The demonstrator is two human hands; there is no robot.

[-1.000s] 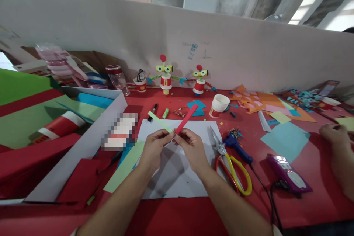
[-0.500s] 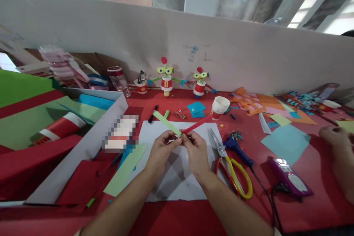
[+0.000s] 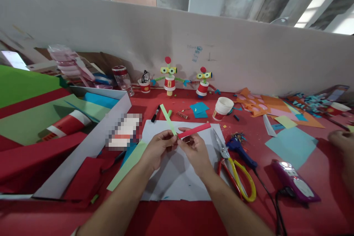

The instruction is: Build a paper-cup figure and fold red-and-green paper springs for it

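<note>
My left hand (image 3: 158, 150) pinches the lower end of a light green paper strip (image 3: 167, 118) that points up and to the left. Close beside it, my right hand (image 3: 195, 152) grips a red paper strip (image 3: 195, 130), which slants up to the right. The two strips meet at the fingertips, where their joined ends are mostly hidden. Both hands are over a white sheet (image 3: 177, 186) on the red table. Behind the strips lie a green paper spring (image 3: 169, 113) and a red-and-white spring (image 3: 182, 115).
Scissors (image 3: 231, 162), a blue glue gun (image 3: 242, 152) and a purple device (image 3: 295, 182) are at the right. Stacked paper cups (image 3: 222, 108) and two paper figures (image 3: 169, 83) stand behind. A box (image 3: 83, 156) fills the left. Another person's hand (image 3: 341, 142) is far right.
The red strip has swung lower and flatter, showing its broad face. The green strip stands steeper. The view has shifted slightly, and the other person's hand has moved toward the right edge.
</note>
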